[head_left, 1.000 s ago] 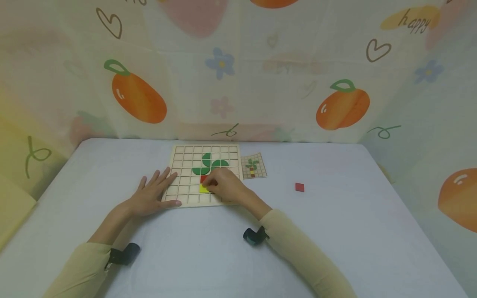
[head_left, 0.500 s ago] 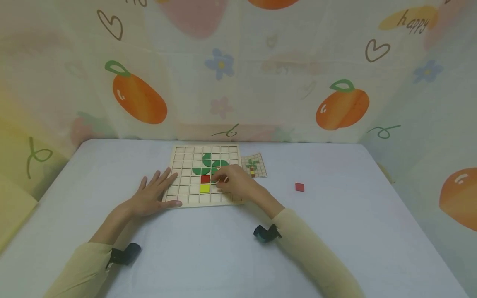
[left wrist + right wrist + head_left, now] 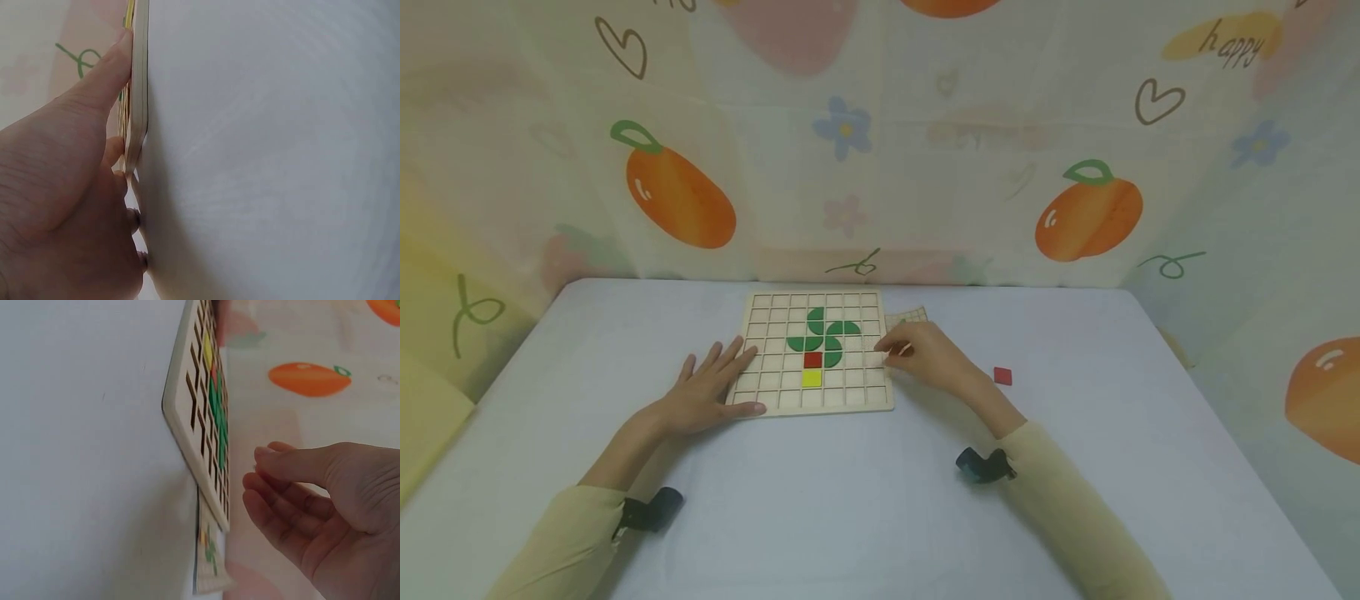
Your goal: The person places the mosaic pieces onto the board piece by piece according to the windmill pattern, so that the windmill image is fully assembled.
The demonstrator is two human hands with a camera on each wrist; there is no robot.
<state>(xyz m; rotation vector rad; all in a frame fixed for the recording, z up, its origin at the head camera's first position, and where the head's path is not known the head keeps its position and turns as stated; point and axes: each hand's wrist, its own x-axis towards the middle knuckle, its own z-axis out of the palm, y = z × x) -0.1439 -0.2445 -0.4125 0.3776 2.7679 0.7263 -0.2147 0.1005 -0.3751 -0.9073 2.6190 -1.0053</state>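
Observation:
A wooden grid board (image 3: 859, 392) lies on the table. Several green curved pieces (image 3: 833, 357) form a leafy shape in its cells. Below them sit a red square (image 3: 812, 360) and a yellow square (image 3: 812, 378). My left hand (image 3: 707, 396) rests on the board's left edge, fingers spread and thumb on the near corner. Over the board's right edge hovers my right hand (image 3: 928, 354), its fingers loosely bent; in the right wrist view nothing shows between them. Partly behind that hand is a pattern card (image 3: 211, 553). A loose red square tile (image 3: 1003, 376) lies farther right.
The table has a white cloth (image 3: 820, 508). Behind it hangs a curtain (image 3: 940, 208) printed with fruit, flowers and hearts. A small dark camera (image 3: 651, 510) is strapped to the left wrist, and another camera (image 3: 985, 465) to the right.
My right hand has drawn away from the yellow square and moved right past the board's edge, uncovering the lower green pieces and now covering much of the card. The left hand stays put.

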